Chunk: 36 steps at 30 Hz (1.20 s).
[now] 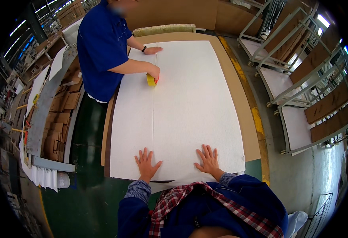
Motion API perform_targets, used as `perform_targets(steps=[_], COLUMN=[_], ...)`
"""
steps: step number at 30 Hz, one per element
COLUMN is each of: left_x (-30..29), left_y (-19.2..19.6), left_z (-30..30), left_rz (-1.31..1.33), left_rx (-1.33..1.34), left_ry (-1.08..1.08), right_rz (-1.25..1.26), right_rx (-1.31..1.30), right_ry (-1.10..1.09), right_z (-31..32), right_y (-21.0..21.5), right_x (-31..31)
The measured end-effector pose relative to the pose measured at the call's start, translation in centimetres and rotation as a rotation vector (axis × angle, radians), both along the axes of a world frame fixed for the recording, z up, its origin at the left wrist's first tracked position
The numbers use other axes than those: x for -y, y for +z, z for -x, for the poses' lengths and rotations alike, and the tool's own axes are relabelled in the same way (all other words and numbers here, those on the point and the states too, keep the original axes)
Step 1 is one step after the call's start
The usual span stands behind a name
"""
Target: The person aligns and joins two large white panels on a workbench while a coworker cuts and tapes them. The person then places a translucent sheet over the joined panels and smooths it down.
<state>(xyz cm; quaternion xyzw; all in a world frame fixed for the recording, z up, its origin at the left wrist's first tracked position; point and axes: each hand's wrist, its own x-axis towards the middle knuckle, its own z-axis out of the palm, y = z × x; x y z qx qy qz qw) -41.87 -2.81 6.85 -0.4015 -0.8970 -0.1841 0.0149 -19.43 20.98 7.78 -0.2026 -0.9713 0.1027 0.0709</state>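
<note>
A large white foam sheet lies flat on a brown board, with a seam running down its middle. My left hand presses flat on the sheet's near edge, left of the seam, fingers spread. My right hand lies flat on the right part near the same edge. Neither holds anything. At the far end a person in a blue shirt leans over the sheet, one hand on a yellow tape roll on the seam, the other hand flat on the sheet.
Metal trolleys with white sheets stand to the right beyond a yellow floor line. Stacks of brown cardboard fill racks on the left. A rolled pale mat lies at the board's far end. Green floor lies at my near left.
</note>
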Motion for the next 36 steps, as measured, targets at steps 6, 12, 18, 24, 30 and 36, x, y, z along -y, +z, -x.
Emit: perform_targets(steps=[6, 12, 18, 24, 30, 36], left_x=[0.1, 0.1, 0.1, 0.1, 0.1, 0.1], left_y=[-0.3, 0.0, -0.9, -0.6, -0.1, -0.2], left_z=[0.1, 0.0, 0.2, 0.2, 0.1, 0.1], left_rz=[0.006, 0.022, 0.001, -0.050, -0.083, -0.045], left_rx=[-0.005, 0.004, -0.042, -0.077, 0.021, -0.010], left_ry=[0.003, 0.002, 0.002, -0.036, -0.023, -0.038], right_rz=[0.016, 0.016, -0.013, -0.021, -0.024, -0.006], right_rx=[0.004, 0.010, -0.031, -0.044, -0.031, 0.005], right_ry=[-0.004, -0.002, 0.000, -0.004, -0.004, -0.003], right_z=[0.2, 0.2, 0.1, 0.2, 0.1, 0.2], right_y=[0.4, 0.2, -0.1, 0.0, -0.1, 0.2], right_x=[0.1, 0.1, -0.1, 0.0, 0.0, 0.1])
